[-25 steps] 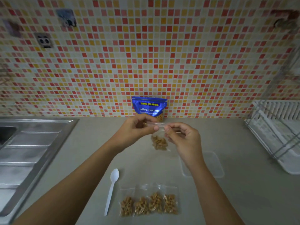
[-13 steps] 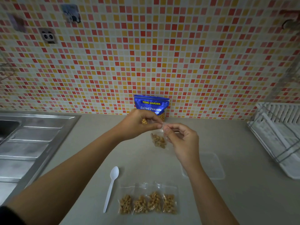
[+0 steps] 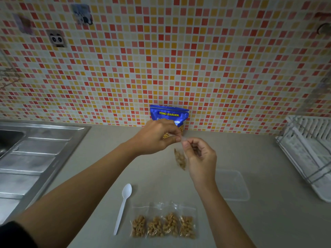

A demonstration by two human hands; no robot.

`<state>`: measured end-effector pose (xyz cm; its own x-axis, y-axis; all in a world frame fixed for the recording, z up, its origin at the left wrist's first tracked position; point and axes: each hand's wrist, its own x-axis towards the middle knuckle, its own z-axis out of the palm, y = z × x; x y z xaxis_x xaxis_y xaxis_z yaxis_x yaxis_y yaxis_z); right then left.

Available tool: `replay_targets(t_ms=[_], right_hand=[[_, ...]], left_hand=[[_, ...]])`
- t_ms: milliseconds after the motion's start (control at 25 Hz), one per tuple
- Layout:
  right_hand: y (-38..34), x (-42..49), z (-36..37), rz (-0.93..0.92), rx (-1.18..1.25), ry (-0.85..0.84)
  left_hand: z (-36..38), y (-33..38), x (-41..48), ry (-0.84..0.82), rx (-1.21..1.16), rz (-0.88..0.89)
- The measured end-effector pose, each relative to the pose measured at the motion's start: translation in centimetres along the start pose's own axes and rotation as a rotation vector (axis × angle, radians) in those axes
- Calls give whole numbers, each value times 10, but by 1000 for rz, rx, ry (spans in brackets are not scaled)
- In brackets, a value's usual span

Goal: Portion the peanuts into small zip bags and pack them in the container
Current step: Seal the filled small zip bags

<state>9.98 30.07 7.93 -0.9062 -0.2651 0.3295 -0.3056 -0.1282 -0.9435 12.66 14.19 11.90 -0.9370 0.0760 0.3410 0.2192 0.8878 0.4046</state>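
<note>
Grips of left hand (image 3: 155,136) and right hand (image 3: 200,154) pinch the clear zip bag (image 3: 183,140); peanuts (image 3: 180,158) bunched low

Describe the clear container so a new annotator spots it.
Start at the white dish rack on the right. Between it and the right hand, the container lies flat: a shallow rectangle with rounded corners. Unlike the four filled zip bags nearby, it is nearly invisible and empty.
</note>
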Motion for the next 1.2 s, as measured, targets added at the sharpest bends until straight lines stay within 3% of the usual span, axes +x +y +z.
replay_targets(t_ms=[400,480,560,680,800,880,1000,1200], right_hand=[[-4,2,3,53,86,17],[-5,4,2,57,108,19],[-6,8,0,97,156,28],[-7,13,-6,248,309,29],[6,10,-26,377,405,47],[24,-6,-49,421,342,48],[72,-50,-90,520,64,80],[145,-100,-128,674,-246,140]], left_hand=[[-5,-9,2,67,345,121],[-7,-11,3,67,314,122],[-8,-11,1,70,35,15],[8,1,-12,67,-634,-230],[49,18,-26,104,-961,-433],[83,33,-39,121,-1032,-577],[144,50,-67,14,-1025,-793],[226,70,-94,-126,-683,-1057]])
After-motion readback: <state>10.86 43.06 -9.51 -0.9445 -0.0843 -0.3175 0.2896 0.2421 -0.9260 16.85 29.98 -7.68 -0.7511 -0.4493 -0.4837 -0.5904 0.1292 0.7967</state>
